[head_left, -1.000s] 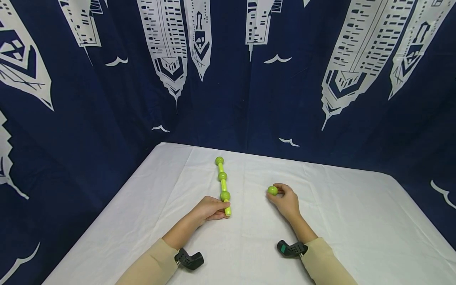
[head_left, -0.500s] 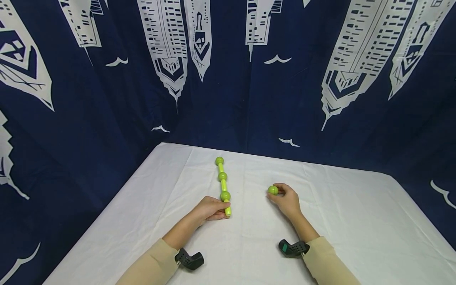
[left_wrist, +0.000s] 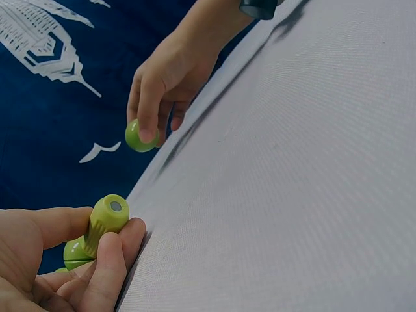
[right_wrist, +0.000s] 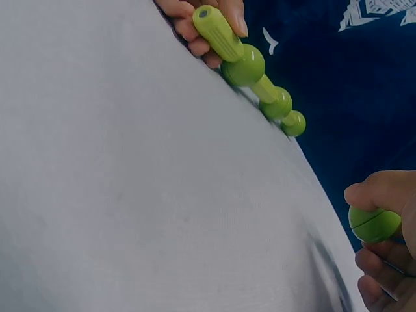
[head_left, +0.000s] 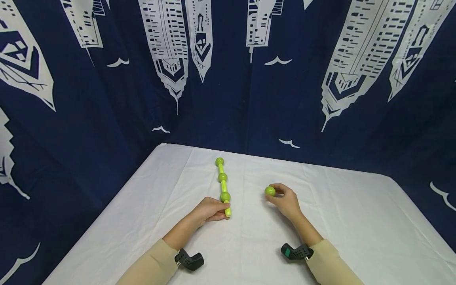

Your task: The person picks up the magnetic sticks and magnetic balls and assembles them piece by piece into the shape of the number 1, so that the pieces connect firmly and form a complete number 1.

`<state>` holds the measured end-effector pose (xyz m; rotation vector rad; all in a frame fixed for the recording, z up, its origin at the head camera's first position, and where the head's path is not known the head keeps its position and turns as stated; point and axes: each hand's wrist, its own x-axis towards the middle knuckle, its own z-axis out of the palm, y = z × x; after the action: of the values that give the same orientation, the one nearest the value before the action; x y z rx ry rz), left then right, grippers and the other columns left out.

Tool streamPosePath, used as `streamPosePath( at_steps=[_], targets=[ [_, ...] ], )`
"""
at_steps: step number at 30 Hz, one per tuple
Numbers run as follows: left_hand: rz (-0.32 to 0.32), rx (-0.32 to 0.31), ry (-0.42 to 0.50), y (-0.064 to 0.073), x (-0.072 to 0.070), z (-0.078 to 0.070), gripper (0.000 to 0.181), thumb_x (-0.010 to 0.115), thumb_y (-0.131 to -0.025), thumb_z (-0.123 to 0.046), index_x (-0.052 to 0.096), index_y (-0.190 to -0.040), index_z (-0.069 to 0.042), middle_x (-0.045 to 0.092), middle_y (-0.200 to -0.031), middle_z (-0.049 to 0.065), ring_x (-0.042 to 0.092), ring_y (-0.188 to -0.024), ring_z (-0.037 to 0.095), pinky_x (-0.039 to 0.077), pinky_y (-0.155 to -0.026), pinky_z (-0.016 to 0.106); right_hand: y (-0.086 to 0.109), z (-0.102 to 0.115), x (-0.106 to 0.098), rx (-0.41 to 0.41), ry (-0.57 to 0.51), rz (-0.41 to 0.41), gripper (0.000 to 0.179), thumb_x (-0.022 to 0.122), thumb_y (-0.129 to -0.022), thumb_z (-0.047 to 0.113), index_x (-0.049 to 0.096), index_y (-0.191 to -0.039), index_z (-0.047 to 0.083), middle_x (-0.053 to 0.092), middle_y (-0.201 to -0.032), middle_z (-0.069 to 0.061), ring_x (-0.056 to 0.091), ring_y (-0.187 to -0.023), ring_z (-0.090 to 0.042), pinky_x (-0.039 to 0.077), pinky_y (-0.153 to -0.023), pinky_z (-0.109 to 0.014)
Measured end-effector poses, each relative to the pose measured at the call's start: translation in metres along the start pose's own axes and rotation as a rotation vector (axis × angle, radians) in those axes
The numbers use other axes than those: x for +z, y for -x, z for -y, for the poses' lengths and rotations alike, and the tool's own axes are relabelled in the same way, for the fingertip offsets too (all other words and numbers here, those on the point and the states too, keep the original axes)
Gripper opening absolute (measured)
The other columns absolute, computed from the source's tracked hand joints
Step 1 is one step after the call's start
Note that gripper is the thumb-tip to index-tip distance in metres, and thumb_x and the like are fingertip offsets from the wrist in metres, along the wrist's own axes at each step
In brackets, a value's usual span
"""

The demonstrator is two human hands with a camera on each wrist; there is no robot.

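A straight chain of green balls joined by yellow-green rods runs away from me over the white table. My left hand pinches its nearest rod between thumb and fingers. That rod's free end faces me and carries a small grey disc, plain in both wrist views. To the right of the chain, my right hand holds a loose green ball between thumb and fingertips. A seam line crosses this ball in the right wrist view. A gap of bare cloth separates ball and chain.
White cloth covers the table, with its far edge just beyond the chain. Behind it hangs a dark blue curtain printed with white buildings and birds. Each wrist wears a black camera mount below the hand.
My right hand has shifted slightly left with the green ball, which has turned a little in the fingers. The left hand and the chain stay in place.
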<state>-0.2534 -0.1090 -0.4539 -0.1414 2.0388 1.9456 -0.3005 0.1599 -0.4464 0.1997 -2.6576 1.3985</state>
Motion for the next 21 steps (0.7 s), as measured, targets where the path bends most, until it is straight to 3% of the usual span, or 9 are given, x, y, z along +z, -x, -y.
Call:
streamPosePath(
  at_steps=[12,21],
  targets=[
    [0.0,-0.001,-0.004,-0.002,0.001,0.001,0.027,0.066,-0.093,-0.012,0.065,-0.101,0.013,0.069,-0.07,0.007,0.067,-0.063,0.008,0.056,-0.061,0.015,0.009,0.016,0.003,-0.059,-0.042,0.022,0.038,0.078,-0.081,0.007,0.065,-0.115,-0.004,0.066,-0.104,-0.014,0.06,-0.101,-0.028,0.052,-0.085,-0.035],
    [-0.005,-0.004,0.0,-0.002,0.001,0.001,0.026,0.066,-0.093,-0.012,0.065,-0.101,0.013,0.07,-0.072,0.008,0.066,-0.062,0.007,0.056,-0.06,0.015,0.019,0.026,0.006,-0.058,-0.058,0.053,0.038,0.079,-0.08,0.008,0.066,-0.115,-0.002,0.066,-0.105,-0.012,0.059,-0.101,-0.026,0.052,-0.084,-0.032]
  ],
)
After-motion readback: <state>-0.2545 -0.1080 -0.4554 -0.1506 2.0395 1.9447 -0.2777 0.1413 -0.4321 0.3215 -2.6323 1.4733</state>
